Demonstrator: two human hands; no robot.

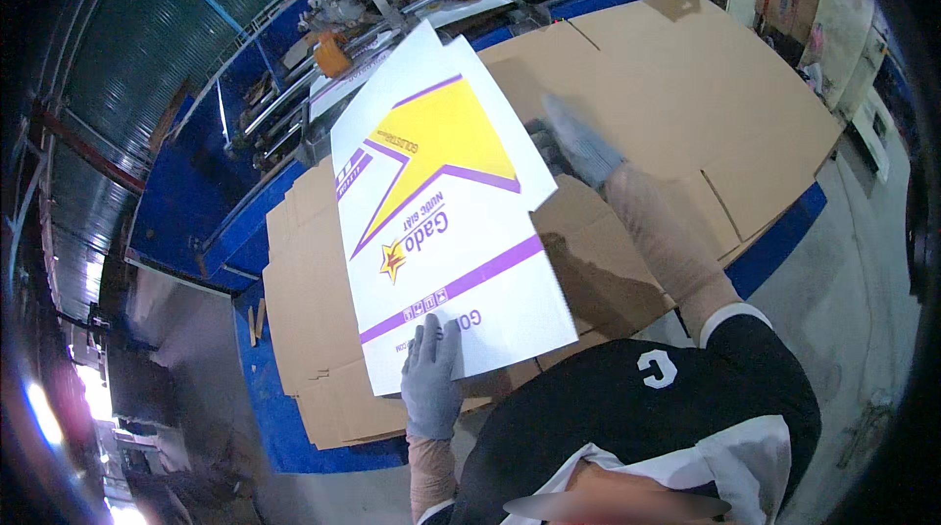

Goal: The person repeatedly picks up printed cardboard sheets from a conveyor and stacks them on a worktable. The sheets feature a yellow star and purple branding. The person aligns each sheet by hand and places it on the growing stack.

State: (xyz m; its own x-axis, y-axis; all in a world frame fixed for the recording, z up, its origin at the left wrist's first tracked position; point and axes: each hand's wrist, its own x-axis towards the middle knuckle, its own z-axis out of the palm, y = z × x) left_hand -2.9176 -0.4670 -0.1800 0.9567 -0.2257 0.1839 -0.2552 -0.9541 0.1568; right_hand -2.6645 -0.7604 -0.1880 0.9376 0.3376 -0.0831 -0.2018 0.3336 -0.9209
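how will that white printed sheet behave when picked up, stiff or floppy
The white printed sheet is probably fairly stiff, since it looks flat with little sag. It's likely light for its size, as it appears thin.

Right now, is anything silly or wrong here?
Just one odd thing: the lettering on the white sheet is upside down for the person whose left hand touches its near edge. I see nothing spilled or clearly torn.
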